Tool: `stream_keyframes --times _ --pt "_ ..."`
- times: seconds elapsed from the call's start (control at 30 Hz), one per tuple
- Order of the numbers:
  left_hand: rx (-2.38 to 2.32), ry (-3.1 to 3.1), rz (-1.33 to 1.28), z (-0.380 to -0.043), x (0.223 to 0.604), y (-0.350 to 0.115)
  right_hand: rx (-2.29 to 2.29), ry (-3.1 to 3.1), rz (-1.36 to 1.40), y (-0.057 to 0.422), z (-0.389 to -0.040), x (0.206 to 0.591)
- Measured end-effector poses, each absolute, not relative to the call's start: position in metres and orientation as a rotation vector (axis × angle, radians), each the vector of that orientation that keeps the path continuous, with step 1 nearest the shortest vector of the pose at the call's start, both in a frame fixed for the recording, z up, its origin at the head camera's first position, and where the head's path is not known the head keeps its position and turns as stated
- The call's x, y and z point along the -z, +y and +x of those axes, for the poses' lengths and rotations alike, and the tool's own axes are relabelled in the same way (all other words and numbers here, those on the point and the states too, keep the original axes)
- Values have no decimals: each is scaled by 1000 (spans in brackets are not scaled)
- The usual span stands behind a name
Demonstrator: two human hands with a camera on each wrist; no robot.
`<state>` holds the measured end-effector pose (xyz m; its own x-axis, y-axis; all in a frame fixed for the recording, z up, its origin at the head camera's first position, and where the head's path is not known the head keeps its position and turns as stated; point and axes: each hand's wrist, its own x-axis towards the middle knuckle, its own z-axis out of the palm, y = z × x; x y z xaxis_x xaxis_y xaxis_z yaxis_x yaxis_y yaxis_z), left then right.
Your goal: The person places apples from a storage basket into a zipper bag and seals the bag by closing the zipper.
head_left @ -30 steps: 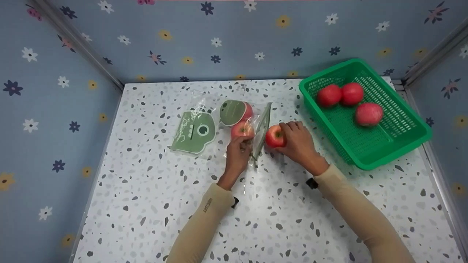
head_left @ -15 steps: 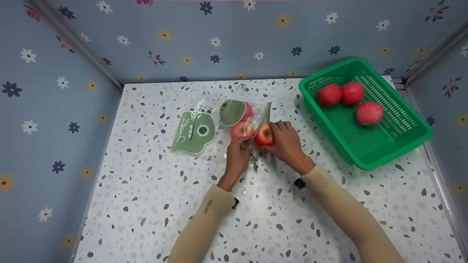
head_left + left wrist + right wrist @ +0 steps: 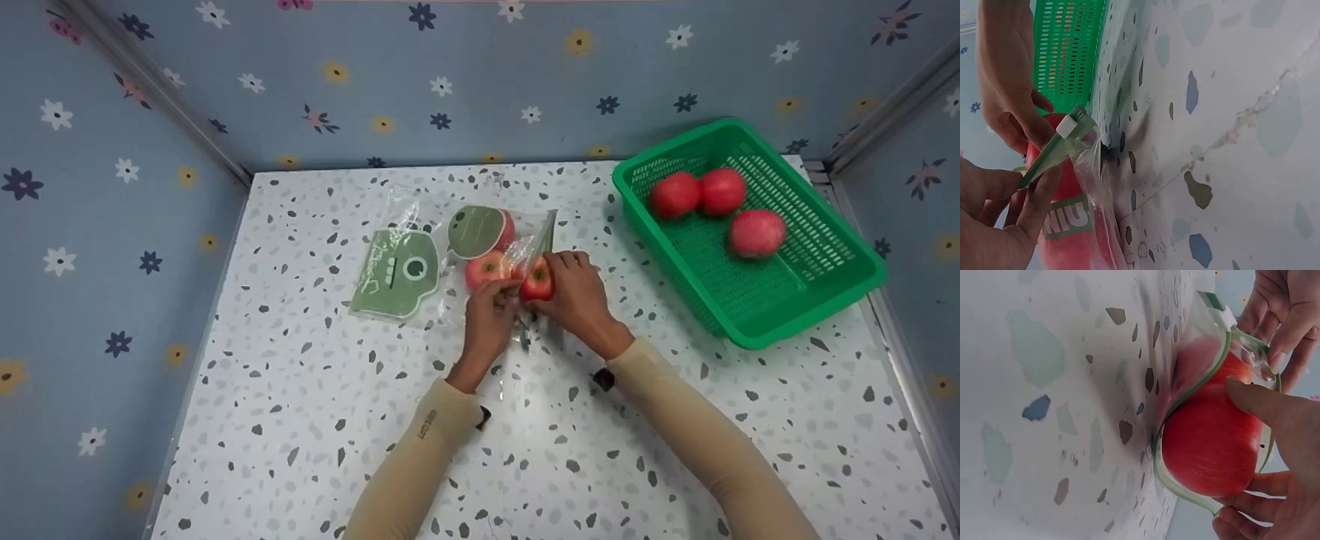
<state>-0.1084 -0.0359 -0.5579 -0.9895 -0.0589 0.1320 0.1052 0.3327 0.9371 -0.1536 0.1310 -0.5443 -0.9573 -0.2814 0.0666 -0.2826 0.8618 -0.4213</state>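
Note:
A clear zip bag with a green cartoon print point(image 3: 401, 274) lies on the speckled table. Inside it are two apples, one point(image 3: 480, 231) partly behind the print and another point(image 3: 487, 268) nearer the front. My left hand point(image 3: 489, 319) pinches the bag's green-edged mouth between thumb and fingers; the white slider point(image 3: 1066, 127) shows there in the left wrist view. My right hand point(image 3: 581, 296) grips a red apple point(image 3: 1213, 444) by its sides. That apple sits in the open mouth, framed by the green zip edge point(image 3: 1165, 481) in the right wrist view.
A green plastic basket point(image 3: 679, 281) stands at the back right with three apples point(image 3: 757, 234) in it. Flowered panels point(image 3: 480, 90) close the table off at the back and on both sides.
My right hand has carried its apple leftward, from beside the bag into its mouth. The apple inside has shifted slightly left. My left hand has stayed on the bag's edge.

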Motion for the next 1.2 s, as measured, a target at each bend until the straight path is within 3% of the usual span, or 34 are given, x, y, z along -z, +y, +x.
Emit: stream_keyframes --times 1.2 --pt "1780 -2422 -78 -109 558 -34 -1111 -3021 325 128 -156 562"
